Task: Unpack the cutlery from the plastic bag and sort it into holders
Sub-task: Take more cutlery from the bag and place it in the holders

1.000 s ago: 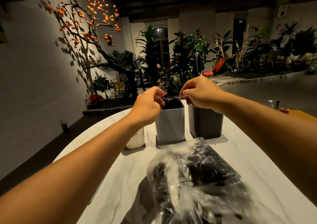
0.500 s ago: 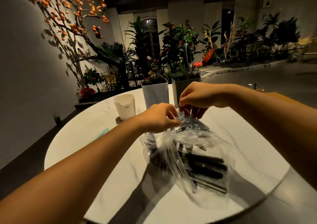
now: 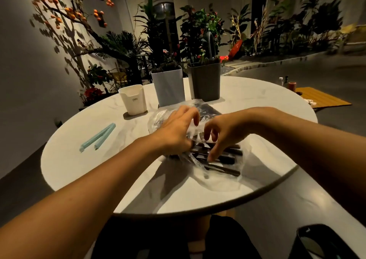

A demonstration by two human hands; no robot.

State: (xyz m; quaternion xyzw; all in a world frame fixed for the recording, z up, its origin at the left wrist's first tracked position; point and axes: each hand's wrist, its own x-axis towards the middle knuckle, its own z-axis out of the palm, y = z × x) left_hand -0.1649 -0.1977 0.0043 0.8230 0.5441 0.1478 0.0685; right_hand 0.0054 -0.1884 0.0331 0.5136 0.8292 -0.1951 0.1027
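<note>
- Clear plastic, crumpled and shiny, makes up the bag (image 3: 215, 181) that is laid on the white round table (image 3: 83, 171), in the middle towards the near edge.
- Dark-handled cutlery (image 3: 223, 159) is seen through the plastic, lying in a loose bundle with the handles pointing right.
- The left hand (image 3: 176, 131) is laid on the far left part of the bag, fingers spread and bent over the plastic; whether the film is truly pinched cannot be told.
- The right hand (image 3: 221, 133) is held over the bag's middle with its fingers curved downward and apart, the fingertips (image 3: 212, 157) touching or nearly touching the cutlery; nothing is plainly gripped.
- Three holders are stood in a row beyond the bag: a small white holder (image 3: 134, 102) on the left, a light grey holder (image 3: 168, 88) in the middle and a dark grey holder (image 3: 206, 82) on the right.
- Dark items are seen standing in the two grey holders, too dim to be named.
- The far end of the bag is found just beside the bases of the grey holders.
- A pale blue clip (image 3: 99, 137) is laid open on the table, well to the left of the bag.
- A yellow mat (image 3: 320, 98) is seen on the floor beyond the table, at the right.
</note>
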